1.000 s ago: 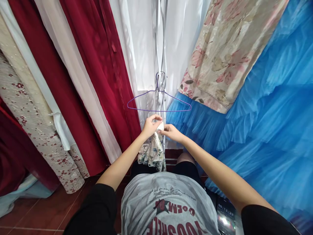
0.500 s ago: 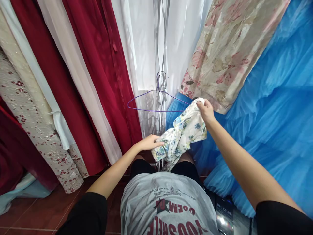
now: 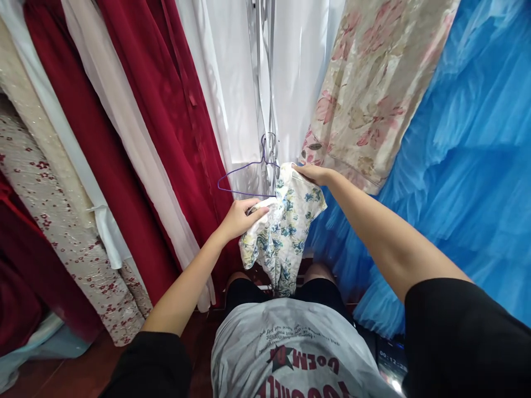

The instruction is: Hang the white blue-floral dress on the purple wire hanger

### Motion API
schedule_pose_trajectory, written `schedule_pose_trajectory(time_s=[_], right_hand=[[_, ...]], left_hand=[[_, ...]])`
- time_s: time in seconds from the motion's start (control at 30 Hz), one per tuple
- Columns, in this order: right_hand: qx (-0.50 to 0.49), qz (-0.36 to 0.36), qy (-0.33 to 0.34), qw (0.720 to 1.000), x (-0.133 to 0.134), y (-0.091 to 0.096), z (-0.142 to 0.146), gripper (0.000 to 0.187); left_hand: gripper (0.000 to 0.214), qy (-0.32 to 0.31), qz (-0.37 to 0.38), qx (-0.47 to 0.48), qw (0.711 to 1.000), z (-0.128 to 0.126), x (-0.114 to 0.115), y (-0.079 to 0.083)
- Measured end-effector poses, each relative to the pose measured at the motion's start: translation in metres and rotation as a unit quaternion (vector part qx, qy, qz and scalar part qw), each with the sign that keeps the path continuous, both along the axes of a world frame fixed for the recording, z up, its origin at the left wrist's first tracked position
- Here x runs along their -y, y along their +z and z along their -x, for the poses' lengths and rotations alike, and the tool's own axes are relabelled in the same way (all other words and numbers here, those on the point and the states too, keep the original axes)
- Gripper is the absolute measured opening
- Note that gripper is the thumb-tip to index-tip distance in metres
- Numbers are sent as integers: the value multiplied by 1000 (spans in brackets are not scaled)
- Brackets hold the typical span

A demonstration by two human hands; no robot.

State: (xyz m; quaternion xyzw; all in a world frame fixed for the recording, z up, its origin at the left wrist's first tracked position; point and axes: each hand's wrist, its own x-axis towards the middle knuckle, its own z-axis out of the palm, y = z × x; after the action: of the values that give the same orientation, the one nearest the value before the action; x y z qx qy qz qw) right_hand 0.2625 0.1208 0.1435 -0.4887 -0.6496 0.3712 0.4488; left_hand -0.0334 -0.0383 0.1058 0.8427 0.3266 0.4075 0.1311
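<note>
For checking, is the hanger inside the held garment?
Purple hanger: left end out, bare; right end, cannot tell: the floral garment hides it.

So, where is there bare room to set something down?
Bare floor lies lower left, between the red-flowered cloth, bluish cloth and black left sleeve. Crowded: left hand, right hand, floral garment and purple hanger cluster centrally; blue tulle crowds the right.

The white garment (image 3: 292,226) was found patterned with blue and yellow flowers; the hanger (image 3: 248,193) was recorded as purple.
</note>
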Motion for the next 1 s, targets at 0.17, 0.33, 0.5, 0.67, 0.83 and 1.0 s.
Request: schedule_pose_trajectory(time_s=[0.17, 0.33, 0.5, 0.67, 0.83, 1.0], right_hand=[[-18, 133, 77, 988, 13, -4, -6, 37], [-55, 182, 102, 977, 21, -1, -12, 31], [-66, 218, 105, 968, 25, 7, -8, 31], [-88, 267, 90, 955, 24, 9, -11, 32], [-99, 217, 99, 966, 39, -10, -34, 34], [-134, 140, 55, 980, 50, -15, -53, 16]], left_hand=[[39, 61, 50, -151, 985, 61, -29, -38], [12, 160, 53, -176, 970, 119, -77, -58], [20, 257, 8, -69, 964, 121, -135, -23], [27, 270, -38, 24, 962, 85, -173, 26], [20, 247, -71, 86, 963, 64, -164, 44], [44, 220, -98, 90, 966, 57, -137, 46]])
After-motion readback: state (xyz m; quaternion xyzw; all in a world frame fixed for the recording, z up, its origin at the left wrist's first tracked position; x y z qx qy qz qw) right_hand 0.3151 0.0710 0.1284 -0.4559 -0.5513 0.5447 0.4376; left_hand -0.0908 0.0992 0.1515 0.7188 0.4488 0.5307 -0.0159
